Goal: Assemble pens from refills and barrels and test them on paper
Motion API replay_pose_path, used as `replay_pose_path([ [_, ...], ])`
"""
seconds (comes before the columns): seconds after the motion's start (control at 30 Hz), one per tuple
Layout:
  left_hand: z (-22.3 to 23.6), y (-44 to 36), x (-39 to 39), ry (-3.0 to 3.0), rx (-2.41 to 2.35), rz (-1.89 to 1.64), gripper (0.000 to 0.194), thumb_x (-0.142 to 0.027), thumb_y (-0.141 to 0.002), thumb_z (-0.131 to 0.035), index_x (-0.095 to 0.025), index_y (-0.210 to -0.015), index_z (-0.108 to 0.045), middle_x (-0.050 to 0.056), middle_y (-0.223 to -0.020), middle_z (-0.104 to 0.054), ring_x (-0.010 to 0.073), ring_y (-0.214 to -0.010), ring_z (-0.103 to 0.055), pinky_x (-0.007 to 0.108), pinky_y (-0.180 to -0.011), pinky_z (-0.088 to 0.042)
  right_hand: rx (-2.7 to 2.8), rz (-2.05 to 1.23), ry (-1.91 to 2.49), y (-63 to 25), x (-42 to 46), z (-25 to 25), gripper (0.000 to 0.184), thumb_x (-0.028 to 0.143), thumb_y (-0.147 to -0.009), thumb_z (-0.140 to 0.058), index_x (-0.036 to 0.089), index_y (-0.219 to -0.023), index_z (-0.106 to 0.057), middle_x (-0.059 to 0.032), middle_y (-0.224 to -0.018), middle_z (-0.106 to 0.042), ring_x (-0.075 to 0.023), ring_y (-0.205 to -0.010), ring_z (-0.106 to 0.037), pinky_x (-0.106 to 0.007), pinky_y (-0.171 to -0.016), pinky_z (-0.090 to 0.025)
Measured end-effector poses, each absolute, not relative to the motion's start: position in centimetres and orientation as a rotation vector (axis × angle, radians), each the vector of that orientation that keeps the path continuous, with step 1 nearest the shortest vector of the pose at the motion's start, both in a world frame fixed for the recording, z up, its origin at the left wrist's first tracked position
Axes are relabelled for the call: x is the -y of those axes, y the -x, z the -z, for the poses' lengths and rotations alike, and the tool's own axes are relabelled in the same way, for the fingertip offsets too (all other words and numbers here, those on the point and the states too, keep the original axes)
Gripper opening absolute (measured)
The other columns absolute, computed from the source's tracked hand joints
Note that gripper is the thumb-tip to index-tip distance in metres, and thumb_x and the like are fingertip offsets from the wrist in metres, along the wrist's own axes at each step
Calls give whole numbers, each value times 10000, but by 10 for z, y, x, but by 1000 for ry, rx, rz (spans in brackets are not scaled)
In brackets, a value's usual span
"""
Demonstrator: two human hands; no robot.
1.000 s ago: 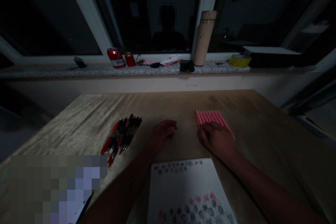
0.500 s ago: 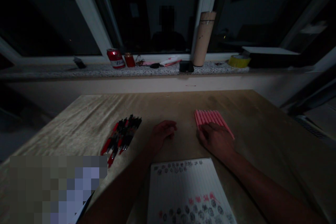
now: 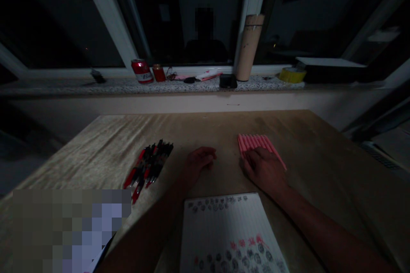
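My left hand (image 3: 200, 160) rests on its side on the table, fingers loosely curled and thumb apart, with nothing in it. Left of it lies a pile of red and black pens (image 3: 150, 164). My right hand (image 3: 264, 168) lies on the near part of a flat row of slim pink sticks (image 3: 254, 141), fingers loosely bent over them and not wrapped round any. The sticks' exact kind is hard to make out in the dim light. Between my forearms is a lined notebook (image 3: 221, 226) with black and red marks on its page.
The table (image 3: 205, 128) meets a wall below a granite sill (image 3: 185, 88). On the sill stand a red can (image 3: 142, 71), a red jar (image 3: 159, 73), a tall tan cylinder (image 3: 250, 49), a yellow tape roll (image 3: 292, 75) and a dark box (image 3: 333, 70). The lower left is pixelated.
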State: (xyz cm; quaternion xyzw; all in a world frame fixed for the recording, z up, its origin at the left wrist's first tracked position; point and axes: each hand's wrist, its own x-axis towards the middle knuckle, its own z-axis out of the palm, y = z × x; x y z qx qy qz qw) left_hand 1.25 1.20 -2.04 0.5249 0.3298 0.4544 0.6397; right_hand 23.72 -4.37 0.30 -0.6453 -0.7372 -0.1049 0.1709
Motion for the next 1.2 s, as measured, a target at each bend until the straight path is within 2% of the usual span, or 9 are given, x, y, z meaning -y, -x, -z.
replay_pose_path([
  [0.23,23,-11,-12,-1211,-761,-1041,283,-308,-719,-658,-139,-945,-635,46,-847,-602,80,-587,-498,223,-557,-385,2079,285,1833,-237,44,-4,289,357,-885,-416,179,-937,-639,-89,-904,-609,-236,-895,-523,-336,-800,-337],
  [0.57,20,-11,-11,-1209,-755,-1037,273,-297,-713,-660,-140,-935,-637,34,-826,-602,72,-577,-495,214,-548,-373,2097,286,1839,-237,46,-5,266,339,-879,-435,179,-871,-647,-91,-915,-607,-236,-898,-509,-344,-806,-335],
  [1.2,17,-14,-11,-1205,-798,-1021,319,-332,-681,-656,-119,-914,-613,36,-801,-596,68,-557,-487,215,-538,-375,2049,301,1603,-241,44,4,240,328,-866,-481,155,-925,-637,-101,-949,-609,-249,-912,-524,-392,-824,-389],
])
